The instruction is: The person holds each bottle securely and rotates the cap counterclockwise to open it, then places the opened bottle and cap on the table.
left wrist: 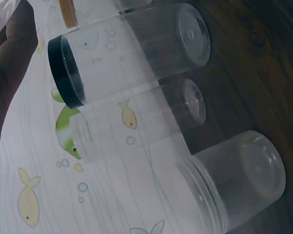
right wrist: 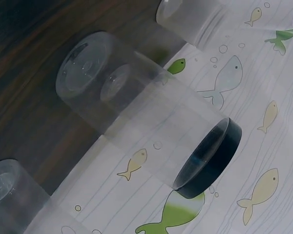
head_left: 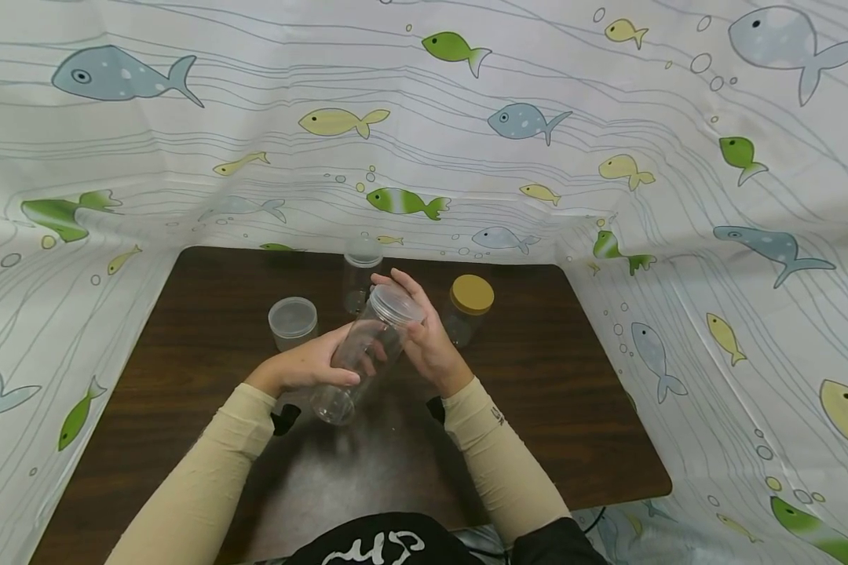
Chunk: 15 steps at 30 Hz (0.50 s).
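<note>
In the head view, both hands hold a tall clear plastic jar [head_left: 367, 345] at a tilt above the table, its clear lid [head_left: 396, 304] up and to the right. My left hand [head_left: 300, 367] grips the lower body, thumb across the near side. Around the lid end, my right hand [head_left: 434, 349] curls its fingers behind and its thumb in front. Only a dark part of the left hand [left wrist: 14, 53] enters the left wrist view. Close to the hands, a wide jar with a dark lid [right wrist: 210, 158] stands on the table; the head view hides it.
A short clear-lidded jar [head_left: 293, 320] stands left of the hands, and a taller clear jar [head_left: 363, 271] behind them. On the right is a jar with a gold lid [head_left: 472, 295]. A fish-print sheet [head_left: 254, 71] surrounds the brown wooden table [head_left: 551, 408].
</note>
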{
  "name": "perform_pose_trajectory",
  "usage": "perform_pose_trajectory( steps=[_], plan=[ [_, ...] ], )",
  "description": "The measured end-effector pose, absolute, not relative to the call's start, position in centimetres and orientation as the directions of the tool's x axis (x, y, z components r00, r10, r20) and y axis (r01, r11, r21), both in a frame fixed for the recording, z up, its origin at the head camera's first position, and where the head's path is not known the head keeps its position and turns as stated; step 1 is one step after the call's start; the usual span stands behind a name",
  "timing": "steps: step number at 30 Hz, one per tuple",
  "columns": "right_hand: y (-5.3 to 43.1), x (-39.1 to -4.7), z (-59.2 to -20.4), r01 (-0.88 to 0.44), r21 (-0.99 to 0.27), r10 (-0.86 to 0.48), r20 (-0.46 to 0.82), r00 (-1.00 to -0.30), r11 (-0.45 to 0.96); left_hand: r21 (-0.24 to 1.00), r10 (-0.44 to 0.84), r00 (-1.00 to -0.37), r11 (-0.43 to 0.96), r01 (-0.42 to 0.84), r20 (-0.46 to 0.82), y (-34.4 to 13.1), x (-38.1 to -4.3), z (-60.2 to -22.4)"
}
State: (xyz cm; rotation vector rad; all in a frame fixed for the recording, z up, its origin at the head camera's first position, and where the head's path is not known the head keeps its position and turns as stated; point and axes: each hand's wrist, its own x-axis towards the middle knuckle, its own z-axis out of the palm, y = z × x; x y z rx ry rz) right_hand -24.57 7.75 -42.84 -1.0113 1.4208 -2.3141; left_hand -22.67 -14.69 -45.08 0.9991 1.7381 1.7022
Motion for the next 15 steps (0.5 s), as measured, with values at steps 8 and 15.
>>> perform_pose_trajectory(
  steps=[8, 15],
  plan=[
    [7.9, -24.2, -43.5, -0.227, -0.855, -0.375, 0.424, -0.824, -0.467, 0.988, 0.723, -0.676, -0.051, 0.148, 0.139, -15.3, -22.4, -44.6],
    [9.0, -23.7, -44.0, -0.292, -0.876, -0.381, 0.438, -0.815, -0.384, 0.989, 0.694, -0.708, -0.039, 0.143, 0.13, -16.3, -22.6, -45.1]
  ],
)
